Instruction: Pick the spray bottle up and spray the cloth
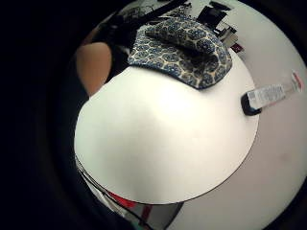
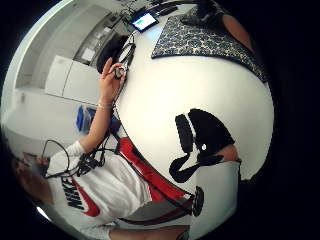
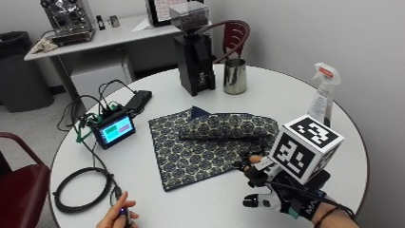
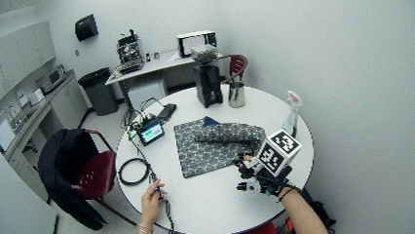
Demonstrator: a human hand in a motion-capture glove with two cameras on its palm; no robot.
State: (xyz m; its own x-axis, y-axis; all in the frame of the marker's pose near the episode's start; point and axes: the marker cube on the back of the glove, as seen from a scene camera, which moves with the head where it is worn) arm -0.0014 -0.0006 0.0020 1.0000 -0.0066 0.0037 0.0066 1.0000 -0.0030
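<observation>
On the round table [image 3: 208, 199]: one cloth [image 3: 202, 142], one spray bottle [image 3: 321, 95].

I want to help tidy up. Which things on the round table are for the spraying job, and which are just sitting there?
For the job:
spray bottle, standing at the table's far edge
patterned cloth, partly folded
gloved right hand, holding nothing

Just sitting there:
metal cup
black grinder
small screen
coiled cable

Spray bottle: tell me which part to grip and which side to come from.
Grip the spray bottle around its slim neck just under the white trigger head, coming from the cloth side. It stands upright near the table edge, with open tabletop between it and the gloved right hand.
</observation>
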